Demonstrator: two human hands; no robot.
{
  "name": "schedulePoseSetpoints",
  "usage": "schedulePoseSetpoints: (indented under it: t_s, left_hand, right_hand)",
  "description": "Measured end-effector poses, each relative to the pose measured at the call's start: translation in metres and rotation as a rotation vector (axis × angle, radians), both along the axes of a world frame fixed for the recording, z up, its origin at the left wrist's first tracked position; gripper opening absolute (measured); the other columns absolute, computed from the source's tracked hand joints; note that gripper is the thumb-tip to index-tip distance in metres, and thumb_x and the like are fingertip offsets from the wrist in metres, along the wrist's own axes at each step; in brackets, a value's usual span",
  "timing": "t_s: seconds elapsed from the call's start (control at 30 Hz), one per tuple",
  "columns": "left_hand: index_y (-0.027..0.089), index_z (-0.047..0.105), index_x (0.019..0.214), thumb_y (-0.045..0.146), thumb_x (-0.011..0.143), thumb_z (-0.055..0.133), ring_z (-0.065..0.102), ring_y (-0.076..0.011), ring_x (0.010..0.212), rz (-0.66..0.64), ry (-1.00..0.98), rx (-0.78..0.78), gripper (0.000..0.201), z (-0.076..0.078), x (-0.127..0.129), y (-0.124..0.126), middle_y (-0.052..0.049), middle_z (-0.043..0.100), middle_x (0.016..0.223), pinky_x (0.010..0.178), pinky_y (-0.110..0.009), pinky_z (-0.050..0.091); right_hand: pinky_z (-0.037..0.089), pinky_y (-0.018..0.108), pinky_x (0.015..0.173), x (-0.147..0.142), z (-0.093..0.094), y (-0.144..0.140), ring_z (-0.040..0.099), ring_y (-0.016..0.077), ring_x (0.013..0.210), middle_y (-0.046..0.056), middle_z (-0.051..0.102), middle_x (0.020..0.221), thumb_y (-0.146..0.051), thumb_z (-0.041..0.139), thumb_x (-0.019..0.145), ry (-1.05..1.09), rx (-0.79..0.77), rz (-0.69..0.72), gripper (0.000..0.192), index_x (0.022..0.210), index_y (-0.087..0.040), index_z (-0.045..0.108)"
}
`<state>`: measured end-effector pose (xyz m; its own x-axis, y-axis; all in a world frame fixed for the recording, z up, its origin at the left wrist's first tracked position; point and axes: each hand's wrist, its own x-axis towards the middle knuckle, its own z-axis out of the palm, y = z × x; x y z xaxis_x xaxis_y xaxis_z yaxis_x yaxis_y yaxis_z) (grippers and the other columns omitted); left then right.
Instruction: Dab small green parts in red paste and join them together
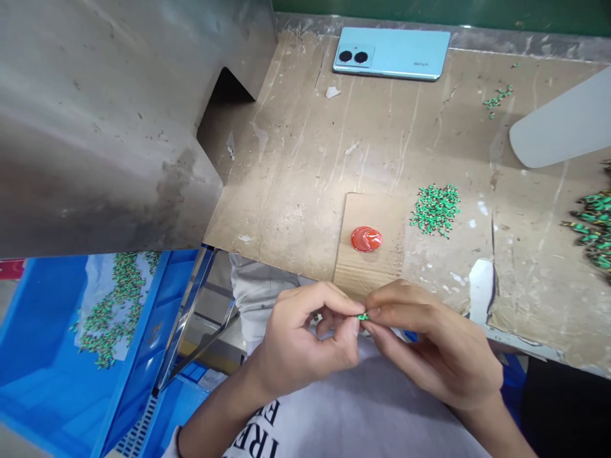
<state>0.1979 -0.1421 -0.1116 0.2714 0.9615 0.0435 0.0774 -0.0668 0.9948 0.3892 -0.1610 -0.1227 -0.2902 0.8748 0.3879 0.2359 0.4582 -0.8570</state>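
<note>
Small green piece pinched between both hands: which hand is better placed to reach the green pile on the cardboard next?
Probably the right hand: the pile of small green pieces lies on its side; the left hand would cross over.

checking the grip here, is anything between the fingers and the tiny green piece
Nothing visible does. The left hand and right hand meet fingertip to fingertip, pinching the small green piece directly, just off the near edge of the cardboard-covered table.

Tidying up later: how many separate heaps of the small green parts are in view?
4: beside the red blob, far right edge, small one near the phone, and in the blue crate. Others may be hidden.
</note>
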Motion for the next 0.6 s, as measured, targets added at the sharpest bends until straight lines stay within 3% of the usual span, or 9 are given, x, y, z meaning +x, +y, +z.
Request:
schedulePoseSetpoints:
  t_s: [0.23, 0.6]
  left_hand:
    - [0.017, 0.07, 0.079, 0.009, 0.077, 0.07, 0.061, -0.014, 0.05, -0.006, -0.062, -0.232, 0.008, 0.0018, -0.0017, 0.0001, -0.003, 0.072, 0.064, 0.047, -0.022, 0.046]
    - [0.018, 0.062, 0.073, 0.011, 0.074, 0.066, 0.056, -0.0123, 0.046, 0.006, -0.054, -0.239, 0.008, -0.0043, 0.0021, 0.0022, 0.0, 0.063, 0.059, 0.043, -0.021, 0.039]
  right_hand:
    - [0.063, 0.028, 0.068, 0.0001, 0.0007, -0.0016, 0.073, 0.0162, 0.081, 0.008, 0.074, 0.094, 0.0, 0.062, 0.1, -0.112, 0.07, 0.002, 0.02, 0.1, -0.02, 0.061]
    - [0.062, 0.029, 0.072, -0.0001, -0.004, -0.006, 0.072, 0.0171, 0.082, 0.009, 0.073, 0.097, 0.004, 0.064, 0.096, -0.109, 0.095, 0.003, 0.021, 0.099, -0.017, 0.063]
